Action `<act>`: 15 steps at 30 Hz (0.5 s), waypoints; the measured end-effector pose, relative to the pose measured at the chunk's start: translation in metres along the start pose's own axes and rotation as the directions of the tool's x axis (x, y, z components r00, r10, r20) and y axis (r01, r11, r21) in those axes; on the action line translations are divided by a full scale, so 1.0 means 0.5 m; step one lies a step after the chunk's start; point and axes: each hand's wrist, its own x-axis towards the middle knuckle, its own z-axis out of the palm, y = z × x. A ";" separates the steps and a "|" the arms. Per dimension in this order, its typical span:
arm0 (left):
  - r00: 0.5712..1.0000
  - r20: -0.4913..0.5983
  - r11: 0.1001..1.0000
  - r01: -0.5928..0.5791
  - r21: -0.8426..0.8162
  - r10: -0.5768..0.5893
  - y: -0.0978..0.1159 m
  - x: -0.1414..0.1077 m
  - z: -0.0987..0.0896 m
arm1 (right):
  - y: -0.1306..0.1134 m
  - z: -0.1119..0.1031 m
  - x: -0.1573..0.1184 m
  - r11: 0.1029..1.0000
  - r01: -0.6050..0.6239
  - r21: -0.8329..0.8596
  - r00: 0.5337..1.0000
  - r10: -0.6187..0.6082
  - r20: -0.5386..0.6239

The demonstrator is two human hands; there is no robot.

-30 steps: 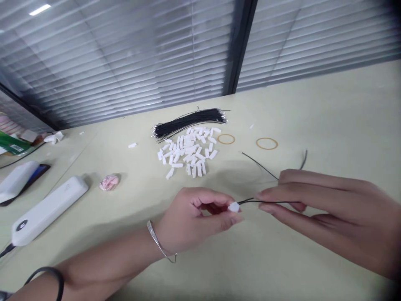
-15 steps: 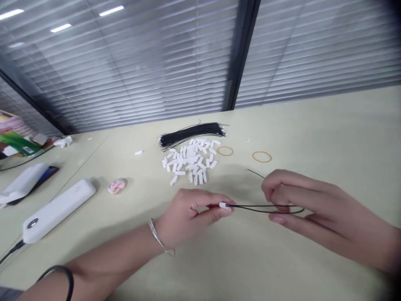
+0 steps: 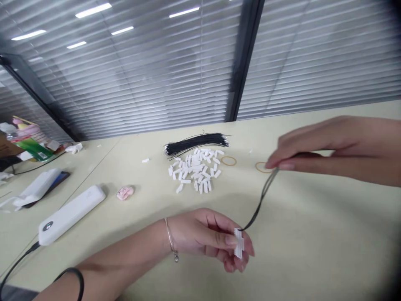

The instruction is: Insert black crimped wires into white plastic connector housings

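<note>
Between the thumb and fingers of my left hand point(image 3: 216, 240) is a small white plastic connector housing point(image 3: 238, 243), its slotted side turned toward me. Black wires point(image 3: 260, 201) come out of its upper end and curve up to the right. My right hand point(image 3: 328, 152), higher up, pinches the far part of these wires between thumb and fingertips. A pile of similar white connector housings point(image 3: 196, 167) lies on the table beyond my hands. Just behind the pile is a bundle of black wires point(image 3: 196, 143) with shiny ends.
Two rubber bands point(image 3: 228, 161) lie right of the pile. To the left are a pink-and-white scrunched item point(image 3: 125, 192), a white power bank point(image 3: 72, 215) with a black cable, and a white device point(image 3: 39, 187) on a dark one. Window blinds point(image 3: 150, 75) stand behind the table.
My right hand has risen and pulled the wires upward from their flat loop. My left hand has moved down and right and turned the connector housing upright. The camera view has shifted slightly.
</note>
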 end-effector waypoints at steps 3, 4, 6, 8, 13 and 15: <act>1.000 -0.001 1.000 0.024 0.008 -0.024 0.005 -0.004 0.010 | -0.003 0.009 0.062 0.993 -0.017 0.120 0.977 -0.009 0.214; 0.999 0.001 0.999 0.033 0.006 -0.033 0.008 -0.005 0.015 | 0.000 0.021 0.078 0.987 -0.057 0.149 0.966 0.017 0.256; 0.999 0.014 0.999 0.036 -0.013 -0.036 0.011 -0.007 0.028 | 0.012 0.055 0.102 0.970 -0.137 0.202 0.921 0.050 0.386; 1.000 0.016 0.999 -0.009 -0.036 0.010 0.012 -0.007 0.041 | 0.026 0.096 0.118 0.939 -0.213 0.270 0.862 0.051 0.504; 0.923 -0.085 0.927 -0.376 0.011 0.376 0.014 -0.002 0.060 | 0.017 0.186 0.128 0.812 -0.367 0.455 0.828 0.061 0.558; 0.847 -0.157 0.858 -0.513 0.006 0.507 0.024 -0.007 0.059 | -0.007 0.209 0.120 0.758 -0.411 0.506 0.814 0.055 0.578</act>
